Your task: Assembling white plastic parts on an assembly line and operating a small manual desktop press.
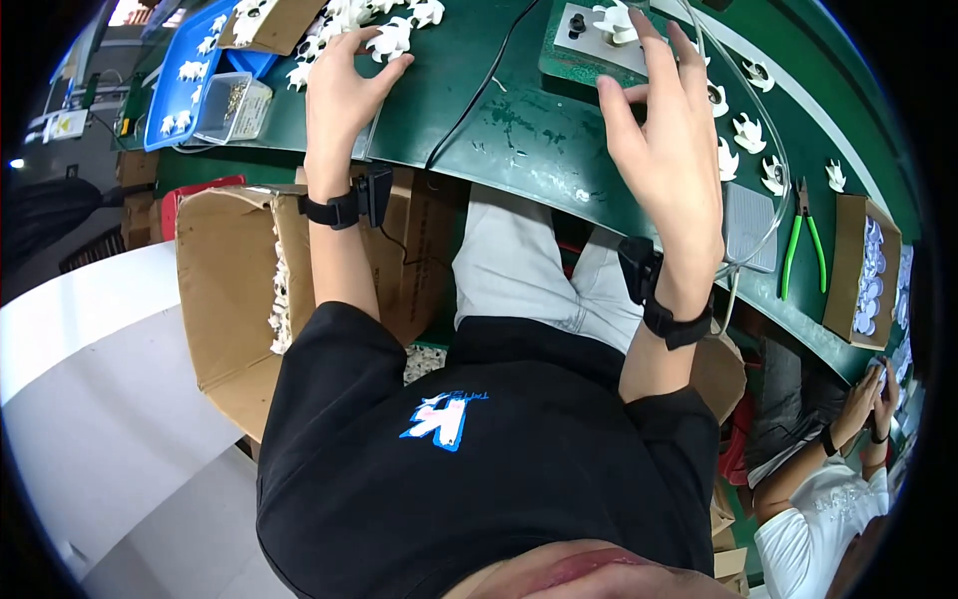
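My left hand (344, 90) reaches across the green bench (499, 130), fingers spread. Its fingertips rest at a pile of white plastic fan-shaped parts (389, 40), and I see nothing gripped in it. My right hand (664, 130) hovers with its fingers apart just in front of a grey fixture (589, 35), on which one white fan part (616, 22) sits. More white fan parts (746, 132) lie in a row to the right of that hand. Both wrists wear black bands.
A blue tray (180, 95) and a clear box of small metal pieces (232, 105) stand far left. Green-handled pliers (798, 240), a grey pad (750, 225) and a cardboard box of white discs (866, 270) lie right. An open carton (225, 290) sits below the bench. A co-worker's hands (868, 394) are lower right.
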`<state>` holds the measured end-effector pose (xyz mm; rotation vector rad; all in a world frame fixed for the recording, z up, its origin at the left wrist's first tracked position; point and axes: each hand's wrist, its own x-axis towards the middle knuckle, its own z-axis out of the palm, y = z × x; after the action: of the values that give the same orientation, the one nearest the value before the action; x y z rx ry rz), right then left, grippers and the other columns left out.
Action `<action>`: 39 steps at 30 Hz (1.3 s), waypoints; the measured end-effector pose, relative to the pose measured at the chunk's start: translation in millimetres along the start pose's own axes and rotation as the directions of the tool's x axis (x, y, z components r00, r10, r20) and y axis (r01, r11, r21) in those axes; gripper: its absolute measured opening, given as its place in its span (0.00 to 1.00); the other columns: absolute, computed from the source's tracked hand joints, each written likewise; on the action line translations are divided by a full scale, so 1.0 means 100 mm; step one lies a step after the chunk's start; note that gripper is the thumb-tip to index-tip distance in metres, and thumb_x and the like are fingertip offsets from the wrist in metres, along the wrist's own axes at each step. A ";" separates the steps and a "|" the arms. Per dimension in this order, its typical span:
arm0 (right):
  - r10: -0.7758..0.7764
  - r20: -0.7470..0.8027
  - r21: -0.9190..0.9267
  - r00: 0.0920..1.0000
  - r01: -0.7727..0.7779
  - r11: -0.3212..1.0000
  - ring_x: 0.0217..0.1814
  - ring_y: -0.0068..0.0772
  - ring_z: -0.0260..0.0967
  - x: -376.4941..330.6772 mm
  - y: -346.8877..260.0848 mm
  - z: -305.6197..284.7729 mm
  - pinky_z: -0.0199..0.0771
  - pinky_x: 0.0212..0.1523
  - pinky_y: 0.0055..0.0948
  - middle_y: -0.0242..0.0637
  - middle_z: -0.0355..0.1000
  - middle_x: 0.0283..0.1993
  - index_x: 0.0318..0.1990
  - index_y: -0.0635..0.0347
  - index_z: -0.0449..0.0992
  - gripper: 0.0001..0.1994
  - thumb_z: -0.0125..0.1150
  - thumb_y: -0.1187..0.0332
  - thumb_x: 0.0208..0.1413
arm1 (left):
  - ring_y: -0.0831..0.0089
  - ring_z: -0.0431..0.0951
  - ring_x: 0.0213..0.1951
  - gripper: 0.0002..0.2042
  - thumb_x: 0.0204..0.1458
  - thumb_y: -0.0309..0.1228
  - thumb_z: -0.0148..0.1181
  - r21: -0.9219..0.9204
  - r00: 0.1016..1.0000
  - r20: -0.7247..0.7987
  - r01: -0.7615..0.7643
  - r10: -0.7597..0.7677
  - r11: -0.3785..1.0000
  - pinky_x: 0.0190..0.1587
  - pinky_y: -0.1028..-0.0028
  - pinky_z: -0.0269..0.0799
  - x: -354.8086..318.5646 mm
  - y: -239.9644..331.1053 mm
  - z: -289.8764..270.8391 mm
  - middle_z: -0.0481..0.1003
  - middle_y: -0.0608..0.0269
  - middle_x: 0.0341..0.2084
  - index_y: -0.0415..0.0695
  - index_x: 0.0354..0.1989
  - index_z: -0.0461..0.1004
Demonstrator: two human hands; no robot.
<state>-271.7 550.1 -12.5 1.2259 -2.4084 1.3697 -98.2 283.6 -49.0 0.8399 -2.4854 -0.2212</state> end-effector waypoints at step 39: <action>0.170 -0.409 0.419 0.897 0.019 0.908 0.35 0.15 0.71 -0.31 0.71 -0.75 0.68 0.33 0.16 0.33 0.77 0.45 0.57 0.63 0.79 0.13 0.59 0.69 0.69 | 0.74 0.82 0.41 0.32 0.44 0.51 0.80 -0.400 0.961 0.220 -0.068 0.168 0.914 0.46 0.74 0.78 0.50 1.51 0.47 0.82 0.57 0.37 0.37 0.49 0.82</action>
<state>-321.0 644.0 -30.0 0.7662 -1.9278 2.0054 -235.4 373.0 -23.5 0.5149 -2.5800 -0.7950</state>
